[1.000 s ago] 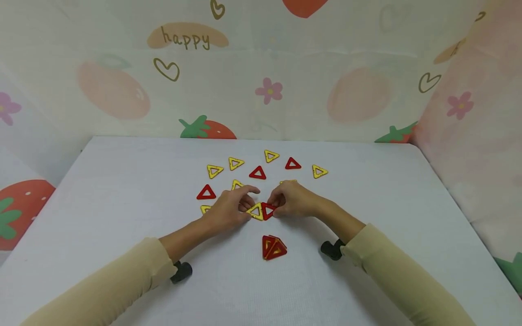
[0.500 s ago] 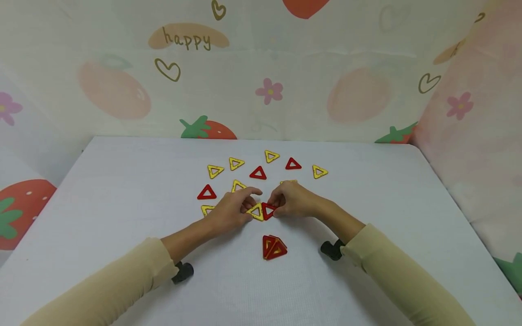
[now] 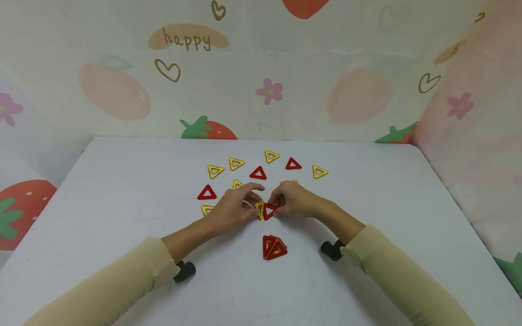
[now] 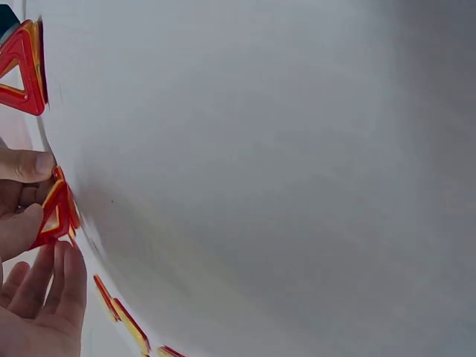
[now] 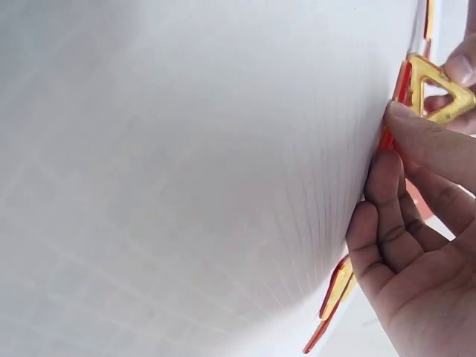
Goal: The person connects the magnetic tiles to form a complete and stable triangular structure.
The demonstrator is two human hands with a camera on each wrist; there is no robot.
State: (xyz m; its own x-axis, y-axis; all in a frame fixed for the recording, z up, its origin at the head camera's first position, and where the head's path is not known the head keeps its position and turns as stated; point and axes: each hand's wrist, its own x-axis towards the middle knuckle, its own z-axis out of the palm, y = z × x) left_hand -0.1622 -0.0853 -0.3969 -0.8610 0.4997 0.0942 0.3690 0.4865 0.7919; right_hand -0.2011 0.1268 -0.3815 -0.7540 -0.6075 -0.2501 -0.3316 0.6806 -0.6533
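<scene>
My left hand [image 3: 232, 209] pinches a yellow triangular magnetic tile [image 3: 260, 211], tilted steeply up from the table. In the right wrist view this tile [image 4: 53, 216] [image 5: 416, 85] shows a yellow face; the left wrist view shows its red side. Edge to edge with it, a red triangular magnetic tile [image 3: 268, 211] lies about flat, gripped at its right corner by thumb and fingers of my right hand [image 3: 297, 200]. Toward me stands a small red pyramid of joined tiles [image 3: 274, 247], touched by neither hand. The left index finger stretches out above the tiles.
Beyond the hands, loose red tiles [image 3: 258, 173] and yellow tiles [image 3: 271, 156] are scattered over the white table [image 3: 130, 181]. One yellow tile [image 3: 207, 210] is partly covered by the left hand. A printed cloth [image 3: 302, 59] hangs behind the table.
The yellow tile, flat beside the red one before, has been tipped up along their shared edge as my left fingers moved slightly right. My right hand and the red tile stay put.
</scene>
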